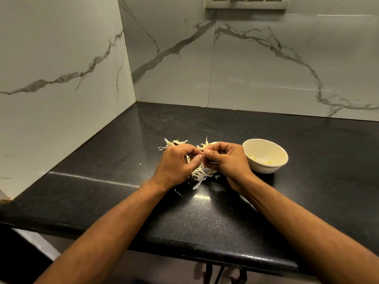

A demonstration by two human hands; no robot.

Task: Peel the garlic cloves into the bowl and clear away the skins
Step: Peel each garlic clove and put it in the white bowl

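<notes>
My left hand (177,163) and my right hand (224,159) meet above a pile of papery garlic skins (200,174) on the black counter. Both hands have curled fingers and pinch a small garlic clove (203,155) between their fingertips; most of the clove is hidden by the fingers. More skins (176,142) lie just beyond the hands. A cream bowl (282,160) stands right of my right hand, with a few peeled pale-yellow cloves (254,157) inside.
The black granite counter (205,222) fills a corner between marble-patterned walls at the left and back. Its rounded front edge runs below my forearms. A switch panel (246,3) is mounted high on the back wall.
</notes>
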